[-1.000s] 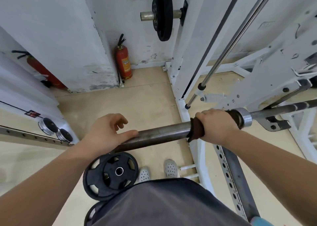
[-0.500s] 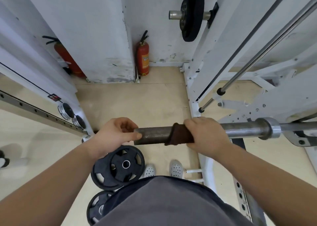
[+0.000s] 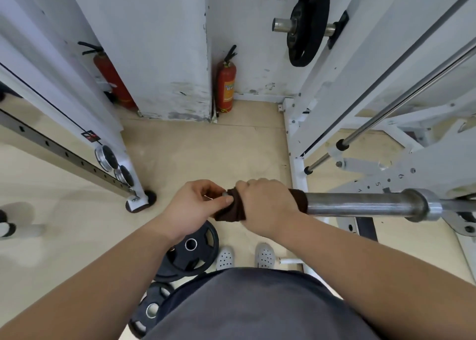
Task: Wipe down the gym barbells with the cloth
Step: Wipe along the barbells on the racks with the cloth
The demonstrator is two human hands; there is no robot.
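Observation:
A steel barbell (image 3: 360, 204) juts out of the white rack toward the left, with its thick sleeve bare and its collar on the right. A dark brown cloth (image 3: 230, 210) is wrapped round the sleeve's left end. My right hand (image 3: 265, 205) grips the cloth and the sleeve from above. My left hand (image 3: 195, 205) is at the very tip of the sleeve, thumb and fingers pinching the end beside the cloth. The sleeve's tip is mostly hidden by both hands.
Two black weight plates (image 3: 190, 252) lie on the floor under my left arm, near my white shoes (image 3: 265, 256). A red fire extinguisher (image 3: 226, 81) stands by the wall. The white rack upright (image 3: 298, 174) is on the right, and another frame's foot (image 3: 136, 200) on the left.
My right hand has slid the cloth leftward along the sleeve, from near the collar to its end. My left hand stayed at the tip and now meets the cloth.

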